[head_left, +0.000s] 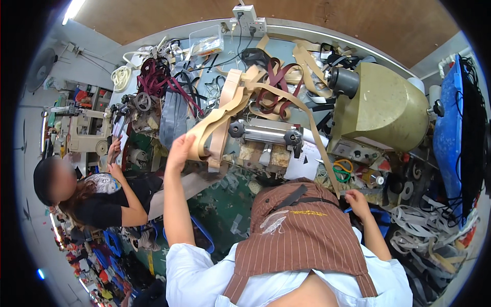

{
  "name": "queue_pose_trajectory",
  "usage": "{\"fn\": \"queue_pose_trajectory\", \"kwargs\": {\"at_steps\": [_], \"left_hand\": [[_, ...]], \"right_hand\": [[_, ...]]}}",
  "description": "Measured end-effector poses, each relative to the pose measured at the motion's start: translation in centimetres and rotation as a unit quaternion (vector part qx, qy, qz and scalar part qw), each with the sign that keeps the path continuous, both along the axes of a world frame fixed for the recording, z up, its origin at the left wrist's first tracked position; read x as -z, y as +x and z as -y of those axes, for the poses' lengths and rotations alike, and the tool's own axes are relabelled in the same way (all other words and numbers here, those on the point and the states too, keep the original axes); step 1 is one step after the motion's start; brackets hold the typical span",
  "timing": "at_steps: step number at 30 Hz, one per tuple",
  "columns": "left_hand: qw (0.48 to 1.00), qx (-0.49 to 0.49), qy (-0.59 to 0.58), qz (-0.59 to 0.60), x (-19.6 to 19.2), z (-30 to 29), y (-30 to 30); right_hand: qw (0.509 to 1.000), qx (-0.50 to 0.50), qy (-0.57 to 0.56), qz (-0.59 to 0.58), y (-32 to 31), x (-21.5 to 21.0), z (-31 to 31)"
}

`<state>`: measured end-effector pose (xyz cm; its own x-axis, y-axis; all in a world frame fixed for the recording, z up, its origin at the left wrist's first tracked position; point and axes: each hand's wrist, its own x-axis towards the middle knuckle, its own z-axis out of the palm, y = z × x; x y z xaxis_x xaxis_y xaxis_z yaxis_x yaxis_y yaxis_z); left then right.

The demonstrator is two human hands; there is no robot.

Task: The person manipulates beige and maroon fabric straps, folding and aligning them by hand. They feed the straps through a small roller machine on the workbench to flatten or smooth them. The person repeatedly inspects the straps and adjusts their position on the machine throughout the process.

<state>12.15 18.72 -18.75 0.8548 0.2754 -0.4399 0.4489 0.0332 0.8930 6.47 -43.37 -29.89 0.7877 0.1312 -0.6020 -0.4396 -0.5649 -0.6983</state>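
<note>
A person's left hand [180, 152] clamped on tan straps [214, 117], right hand [357, 201] beside one end, grip unclear, yellow lettering [310, 213] on brown apron [307, 245]

I see a pale blue, short-sleeved shirt [192, 268] under a brown pinstriped apron [307, 250], straps [237, 287] at its eight and four o'clock; a white motif [274, 222] (leafy, to my eye) at ten, yellow stitching [309, 213] at twelve.

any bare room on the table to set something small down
A small patch of blue tabletop shows between the clear box and dark bag, though a cord crosses there. It's crowded around the burgundy straps on the left and the tan straps in the left hand.
</note>
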Motion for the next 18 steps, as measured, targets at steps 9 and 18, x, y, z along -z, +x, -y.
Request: {"fn": "queue_pose_trajectory", "kwargs": {"at_steps": [9,18], "left_hand": [[0.995,-0.053,0.070,0.040,-12.8,5.5,-3.5],[0.990,-0.103,0.097,0.025,-18.0,11.9,-13.8]], "right_hand": [[0.922,-0.282,0.239,0.118,8.3,-10.6,-14.6],[0.610,-0.044,0.587,-0.531,5.5,-8.8,-33.5]]}}
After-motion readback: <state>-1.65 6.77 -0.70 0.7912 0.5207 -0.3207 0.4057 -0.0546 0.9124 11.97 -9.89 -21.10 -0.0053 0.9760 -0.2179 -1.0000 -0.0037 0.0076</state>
